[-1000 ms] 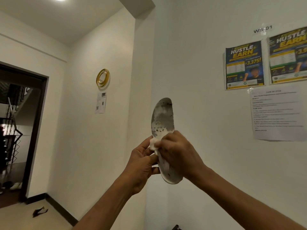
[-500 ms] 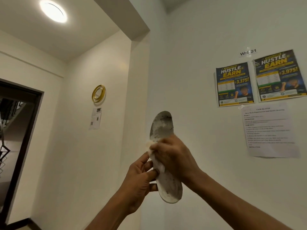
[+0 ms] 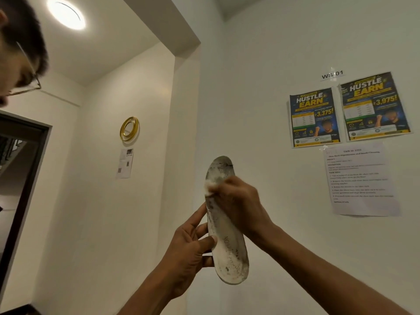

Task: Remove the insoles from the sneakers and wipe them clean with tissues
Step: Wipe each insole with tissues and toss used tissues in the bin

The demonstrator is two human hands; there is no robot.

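A dirty white insole (image 3: 229,251) with grey smudges stands nearly upright in front of me, toe end up. My left hand (image 3: 191,248) grips its left edge near the heel half, thumb across the face. My right hand (image 3: 238,201) presses a small wad of white tissue (image 3: 209,187) against the insole's upper half, fingers closed on the wad. The middle of the insole is hidden behind my right hand. No sneakers are in view.
A white wall (image 3: 261,98) faces me with two posters (image 3: 347,114) and a printed sheet (image 3: 361,180). A gold ring ornament (image 3: 129,128) hangs on the left wall. A dark doorway (image 3: 20,178) opens at far left, and another person's head (image 3: 18,48) shows at top left.
The view has tilted upward and a person's head has come in at top left. My right hand with the tissue has slid up the insole; more of the heel end shows.
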